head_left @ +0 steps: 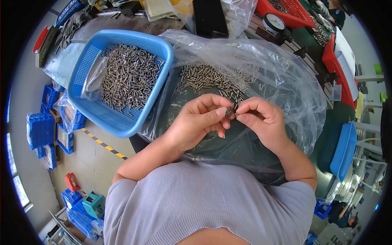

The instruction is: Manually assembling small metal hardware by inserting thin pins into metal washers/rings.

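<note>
1. Round metal piece, small and dark, right at the fingertips of the left hand, which is grasping it between thumb and forefinger
2. Right hand meets it from the other side, thumb and forefinger tips just beside the piece; whether they clasp anything, I cannot tell at this size
3. Just beyond the grip, a heap of loose metal pins, with a clear plastic sheet spreading around it
4. Off to the left of the grip, a blue basket carries a big load of pins
5. Farther beyond the grip, a black phone lies flat, and right of that, a round dial gauge
</note>
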### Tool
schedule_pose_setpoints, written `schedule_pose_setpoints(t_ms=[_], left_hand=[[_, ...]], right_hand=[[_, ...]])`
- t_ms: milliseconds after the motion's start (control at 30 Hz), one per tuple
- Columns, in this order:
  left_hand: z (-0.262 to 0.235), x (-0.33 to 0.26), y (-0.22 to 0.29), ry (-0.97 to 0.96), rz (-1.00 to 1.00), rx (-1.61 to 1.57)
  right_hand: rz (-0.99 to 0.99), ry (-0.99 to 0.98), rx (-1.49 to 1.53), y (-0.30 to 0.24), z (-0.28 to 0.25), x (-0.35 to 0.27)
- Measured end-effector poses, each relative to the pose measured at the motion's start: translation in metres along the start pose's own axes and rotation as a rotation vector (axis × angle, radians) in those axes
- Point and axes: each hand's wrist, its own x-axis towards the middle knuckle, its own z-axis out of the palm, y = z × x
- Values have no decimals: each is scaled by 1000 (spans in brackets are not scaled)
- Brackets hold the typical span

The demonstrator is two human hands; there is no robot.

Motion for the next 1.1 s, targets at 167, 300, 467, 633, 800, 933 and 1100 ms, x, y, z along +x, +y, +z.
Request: schedule_pose_setpoints(t_ms=[167, 300, 467, 633, 800, 933, 1100], left_hand=[[2, 0, 2, -18, -33, 44], [1, -1, 1, -32, -66, 63], [1, -1, 1, -54, -80, 48], [2, -1, 1, -72, -97, 47], [1, -1, 2, -105, -120, -7], [0, -2, 2, -104, -121, -15], [2, -2, 3, -96, -141, -12]], right_hand=[[-183, -34, -80, 5, -1, 1], [-340, -54, -190, 2, -1, 3], [-407, -36, -195, 1, 1, 4], [-437, -56, -186, 2, 0, 4], [-417, -69, -168, 1, 1, 4], [-364, -57, -113, 3, 1, 2], [-427, -88, -164, 4, 0, 4]])
